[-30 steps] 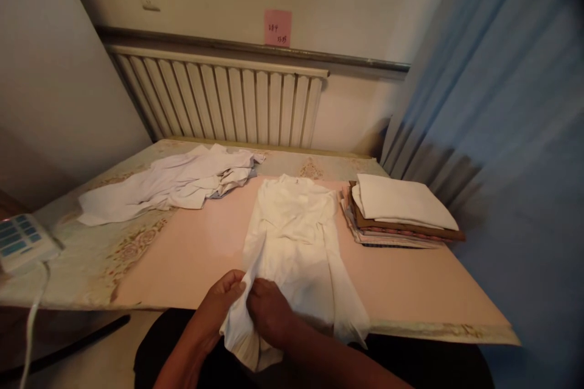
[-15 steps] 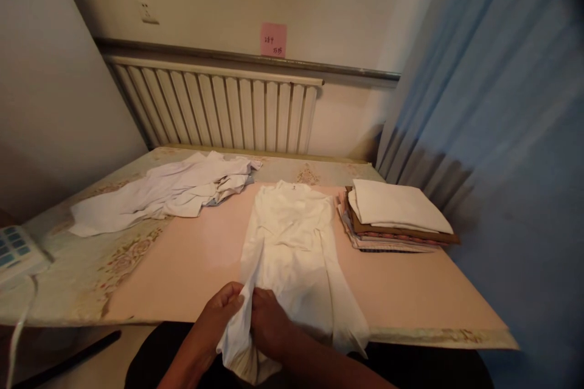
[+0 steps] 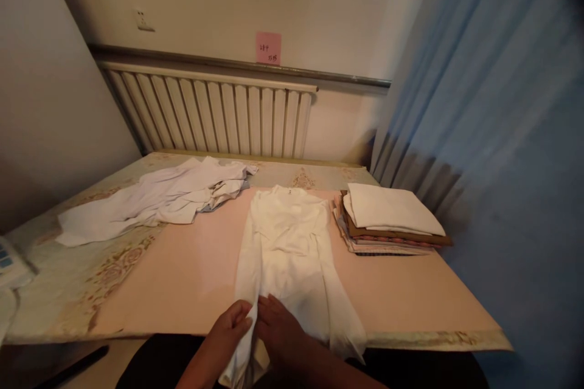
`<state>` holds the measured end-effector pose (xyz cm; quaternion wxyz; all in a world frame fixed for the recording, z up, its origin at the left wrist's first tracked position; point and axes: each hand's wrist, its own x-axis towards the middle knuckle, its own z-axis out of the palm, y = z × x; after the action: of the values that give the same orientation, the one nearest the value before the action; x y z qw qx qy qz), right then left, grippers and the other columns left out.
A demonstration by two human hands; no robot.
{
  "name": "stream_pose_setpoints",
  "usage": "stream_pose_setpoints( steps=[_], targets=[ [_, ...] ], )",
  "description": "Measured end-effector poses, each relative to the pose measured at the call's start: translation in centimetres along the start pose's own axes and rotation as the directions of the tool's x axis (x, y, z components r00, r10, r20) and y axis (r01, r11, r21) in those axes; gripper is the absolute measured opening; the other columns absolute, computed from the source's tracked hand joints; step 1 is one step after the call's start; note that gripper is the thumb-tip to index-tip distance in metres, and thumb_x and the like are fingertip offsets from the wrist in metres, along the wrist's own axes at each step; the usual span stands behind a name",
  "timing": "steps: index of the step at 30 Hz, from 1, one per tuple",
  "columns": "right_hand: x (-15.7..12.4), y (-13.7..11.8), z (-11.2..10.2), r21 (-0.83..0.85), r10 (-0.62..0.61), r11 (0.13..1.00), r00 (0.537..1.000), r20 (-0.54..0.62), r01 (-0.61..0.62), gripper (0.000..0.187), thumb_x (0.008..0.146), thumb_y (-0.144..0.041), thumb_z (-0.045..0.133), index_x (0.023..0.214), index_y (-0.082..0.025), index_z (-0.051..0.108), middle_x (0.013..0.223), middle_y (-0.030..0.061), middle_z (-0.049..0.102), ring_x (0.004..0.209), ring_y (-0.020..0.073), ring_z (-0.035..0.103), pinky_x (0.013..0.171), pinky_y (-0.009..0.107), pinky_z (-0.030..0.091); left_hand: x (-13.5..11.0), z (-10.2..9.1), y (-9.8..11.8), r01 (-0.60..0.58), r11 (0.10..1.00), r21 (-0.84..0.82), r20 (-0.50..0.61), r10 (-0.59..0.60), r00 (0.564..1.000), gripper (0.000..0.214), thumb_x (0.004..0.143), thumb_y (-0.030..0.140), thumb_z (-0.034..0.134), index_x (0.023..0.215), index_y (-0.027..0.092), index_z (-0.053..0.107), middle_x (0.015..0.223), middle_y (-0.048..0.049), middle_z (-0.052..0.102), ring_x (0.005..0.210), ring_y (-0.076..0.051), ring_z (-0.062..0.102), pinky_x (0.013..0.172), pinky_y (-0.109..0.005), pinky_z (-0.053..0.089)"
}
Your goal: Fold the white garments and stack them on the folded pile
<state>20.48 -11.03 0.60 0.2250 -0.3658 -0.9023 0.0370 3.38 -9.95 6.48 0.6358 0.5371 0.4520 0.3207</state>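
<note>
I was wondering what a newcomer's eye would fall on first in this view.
Probably the white shirt spread on the pink sheet at the centre, with the left hand pinching a sleeve and the right hand close beside. Next might come the folded stack on the right, white cloth on top, and the blue curtain beyond it. Rumpled pale clothes lie to the left.
</note>
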Motion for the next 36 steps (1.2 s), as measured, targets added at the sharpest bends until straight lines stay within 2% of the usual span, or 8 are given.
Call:
stream_pose_setpoints(
  steps=[5, 11, 15, 20, 24, 28, 31, 36],
  targets=[
    [-2.2, 1.1, 0.1, 0.019, 0.076, 0.997, 0.997, -0.019, -0.075, 0.037, 0.088, -0.029, 0.054, 0.124, -0.021, 0.054, 0.135, 0.0095, 0.053, 0.132, 0.0227, 0.040, 0.112, 0.043, 0.030, 0.5, 1.2, -1.6, -0.006, 0.964, 0.267, 0.003, 0.005, 1.000, 0.022, 0.071, 0.041, 0.057, 0.073, 0.020, 0.052, 0.065, 0.0046, 0.046, 0.066, -0.014, 0.042, 0.065, -0.026, 0.035],
    [-5.8, 2.4, -1.1, 0.079, 0.229, 0.973, 0.941, -0.248, -0.216, 0.030, 0.088, -0.022, 0.050, 0.116, -0.021, 0.058, 0.129, 0.0113, 0.057, 0.124, 0.0237, 0.048, 0.103, 0.046, 0.041, 0.7, 2.7, -3.8, 0.018, 0.908, 0.418, -0.045, 0.001, 0.999, 0.010, 0.068, 0.029, 0.058, 0.066, 0.022, 0.051, 0.060, 0.0039, 0.051, 0.063, -0.016, 0.047, 0.063, -0.026, 0.033],
    [-8.6, 4.9, -2.8, 0.113, 0.442, 0.894, 0.813, -0.380, -0.433, 0.032, 0.087, -0.017, 0.043, 0.114, -0.022, 0.060, 0.116, 0.0106, 0.063, 0.109, 0.0229, 0.057, 0.093, 0.043, 0.049, 0.9, 3.1, -4.3, 0.012, 0.896, 0.445, 0.034, -0.030, 0.999, 0.008, 0.075, 0.030, 0.054, 0.078, 0.024, 0.059, 0.056, 0.0044, 0.054, 0.055, -0.016, 0.050, 0.056, -0.025, 0.034],
    [-11.1, 8.0, -6.0, 0.060, 0.738, 0.608, 0.535, -0.411, -0.792, 0.037, 0.087, -0.024, 0.041, 0.119, -0.013, 0.056, 0.116, 0.0152, 0.061, 0.110, 0.0269, 0.053, 0.098, 0.043, 0.042, 3.1, 2.5, -3.1, -0.156, 0.712, 0.684, -0.158, 0.353, 0.922, 0.021, 0.085, 0.032, 0.045, 0.091, 0.022, 0.062, 0.087, -0.0041, 0.067, 0.084, -0.021, 0.062, 0.077, -0.032, 0.045],
    [-11.7, 8.8, -7.6, -0.011, 0.849, 0.467, 0.452, -0.275, -0.884, 0.035, 0.083, -0.026, 0.046, 0.114, -0.013, 0.057, 0.107, 0.0131, 0.064, 0.099, 0.0259, 0.057, 0.086, 0.036, 0.043, 6.6, 2.0, -3.7, -0.145, 0.428, 0.892, -0.146, 0.576, 0.804, 0.037, 0.089, 0.031, 0.039, 0.115, 0.014, 0.060, 0.120, -0.0147, 0.061, 0.116, -0.028, 0.053, 0.098, -0.043, 0.042],
    [-11.9, 9.2, -8.0, 0.023, 0.921, 0.384, 0.381, -0.083, -0.923, 0.015, 0.082, -0.022, 0.045, 0.080, -0.021, 0.060, 0.075, 0.0029, 0.065, 0.071, 0.0185, 0.058, 0.063, 0.027, 0.036, 9.4, 1.8, -5.8, -0.082, 0.213, 0.974, -0.064, 0.600, 0.797, 0.043, 0.091, 0.031, 0.039, 0.123, 0.011, 0.058, 0.135, -0.0168, 0.054, 0.129, -0.030, 0.045, 0.104, -0.048, 0.037],
    [-12.8, 9.6, -8.2, 0.088, 0.933, 0.358, 0.351, -0.081, -0.930, 0.023, 0.083, -0.019, 0.042, 0.064, -0.021, 0.054, 0.063, 0.0005, 0.060, 0.062, 0.0157, 0.054, 0.060, 0.026, 0.032, 10.0, 1.6, -6.7, -0.073, 0.138, 0.988, -0.028, 0.619, 0.785, 0.042, 0.093, 0.031, 0.038, 0.126, 0.013, 0.057, 0.136, -0.0139, 0.055, 0.131, -0.029, 0.044, 0.107, -0.048, 0.034],
    [-13.5, 9.6, -8.5, 0.141, 0.936, 0.326, 0.299, -0.185, -0.935, 0.023, 0.087, -0.027, 0.039, 0.076, -0.021, 0.059, 0.072, 0.0031, 0.063, 0.069, 0.0182, 0.057, 0.064, 0.027, 0.037, 9.6, 1.5, -6.5, -0.075, 0.119, 0.990, -0.018, 0.636, 0.772, 0.041, 0.093, 0.031, 0.038, 0.126, 0.015, 0.058, 0.136, -0.0125, 0.055, 0.130, -0.027, 0.045, 0.106, -0.045, 0.034]
  ],
)
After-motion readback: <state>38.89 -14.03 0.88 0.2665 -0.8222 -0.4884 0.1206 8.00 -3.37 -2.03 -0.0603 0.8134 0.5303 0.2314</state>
